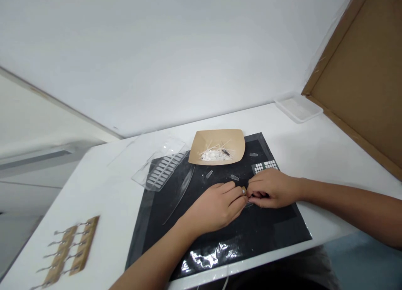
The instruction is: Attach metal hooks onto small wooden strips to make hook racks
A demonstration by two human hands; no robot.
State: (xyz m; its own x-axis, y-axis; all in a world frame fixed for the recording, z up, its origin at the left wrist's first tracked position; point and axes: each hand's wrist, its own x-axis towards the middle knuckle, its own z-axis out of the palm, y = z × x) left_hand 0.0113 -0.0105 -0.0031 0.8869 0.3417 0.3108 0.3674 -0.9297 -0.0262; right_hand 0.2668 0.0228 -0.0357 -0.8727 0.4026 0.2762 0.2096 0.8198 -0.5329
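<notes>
My left hand [220,205] and my right hand [271,188] meet over the black mat [220,239], both with fingers closed in a pinch. What lies between the fingertips is small and mostly hidden; a tan bit and a clear edge show there. Close by on the mat are a clear nail tip [234,178], another nail tip [209,174] and a third nail tip [253,154] farther back. Partly under my right hand is a sheet of white oval stickers [270,164].
Behind the hands stands a brown paper tray [216,136] with white scraps and sticks. An open clear case [165,169] of nail tips lies left, beside a curved clear strip [182,191]. Wooden clip stands [83,246] sit front left, a plastic container [298,108] back right.
</notes>
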